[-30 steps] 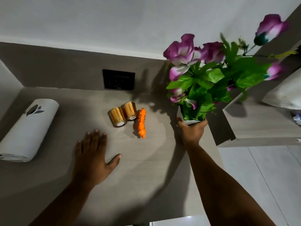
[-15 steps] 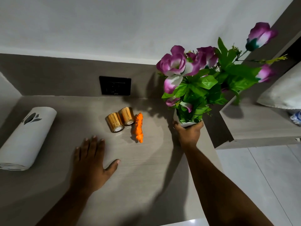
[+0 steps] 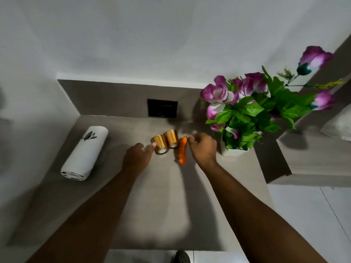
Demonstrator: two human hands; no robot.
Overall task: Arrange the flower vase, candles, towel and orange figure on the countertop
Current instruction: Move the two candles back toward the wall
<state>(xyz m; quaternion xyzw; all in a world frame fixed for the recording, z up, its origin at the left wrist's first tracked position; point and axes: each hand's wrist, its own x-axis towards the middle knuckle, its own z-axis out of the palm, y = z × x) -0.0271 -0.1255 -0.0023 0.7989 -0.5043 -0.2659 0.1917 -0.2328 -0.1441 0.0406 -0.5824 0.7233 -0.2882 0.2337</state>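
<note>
My left hand touches the nearer gold candle, fingers loose, to steady it. My right hand pinches the orange figure for repositioning on the desk

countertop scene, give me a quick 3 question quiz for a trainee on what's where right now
1. True or false: the flower vase stands upright on the countertop, with no hand on it.
2. What lies directly between the gold candles and the right hand?
A. the rolled towel
B. the orange figure
C. the wall socket
3. Fill in: the rolled towel lies on its side at the far ____ of the countertop.

Key:
1. True.
2. B, the orange figure.
3. Left; the left hand reaches the nearer candle instead.
</note>
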